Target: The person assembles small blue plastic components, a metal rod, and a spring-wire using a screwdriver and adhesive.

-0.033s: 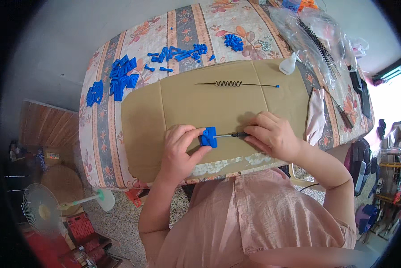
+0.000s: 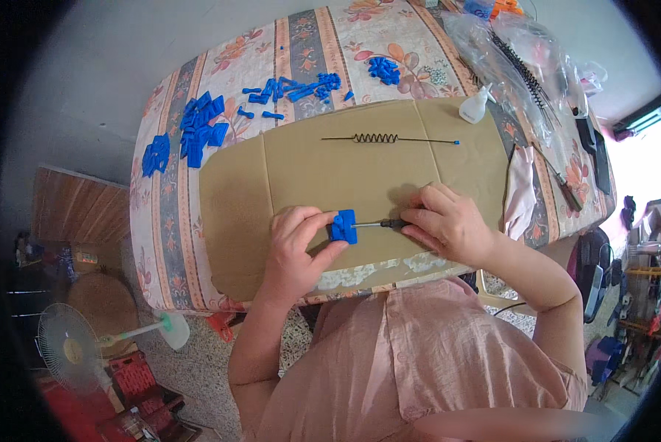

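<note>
Blue plastic piece (image 2: 343,226) pinched in left fingers (image 2: 317,221); right fingers (image 2: 422,215) grip screwdriver (image 2: 380,223).

Bare cardboard sheet (image 2: 301,173) ahead — only spring rod (image 2: 389,138) crosses it.

Both forearms reach forward from the body, elbows bent. The left hand (image 2: 297,247) curls its fingers inward, thumb pressing in a pinching grip. The right hand (image 2: 448,225) lies knuckles up, fingertips gathered leftward toward the other.

Small blue plastic block (image 2: 343,225) pinched upright over cardboard (image 2: 301,177)
</note>
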